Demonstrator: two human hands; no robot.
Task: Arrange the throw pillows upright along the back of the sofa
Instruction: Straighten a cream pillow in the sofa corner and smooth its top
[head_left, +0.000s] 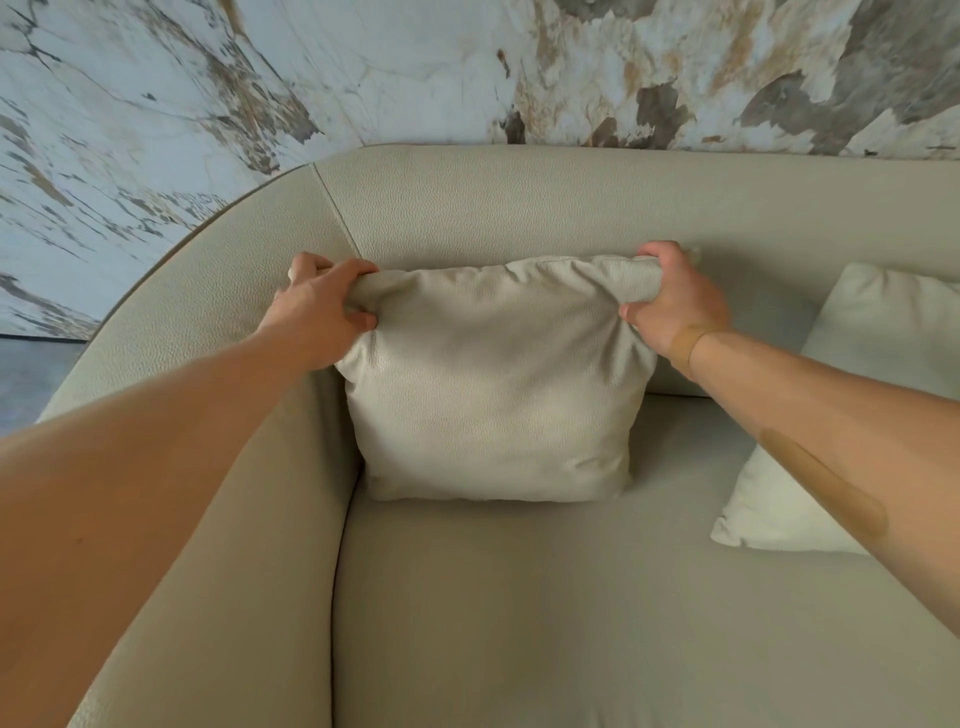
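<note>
Both hands, left hand (324, 306) and right hand (675, 301), grip the pillow (493, 384) against the beige sofa (519, 208) under a marbled wall (363, 67).

beige pillow (493, 395), beige sofa (571, 208), white-brown marbled wall (415, 67)

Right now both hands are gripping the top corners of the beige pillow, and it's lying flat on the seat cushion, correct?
Not quite. The head view shows the beige pillow standing upright against the sofa back, not lying flat. The left hand and right hand do grip its top corners.
</note>
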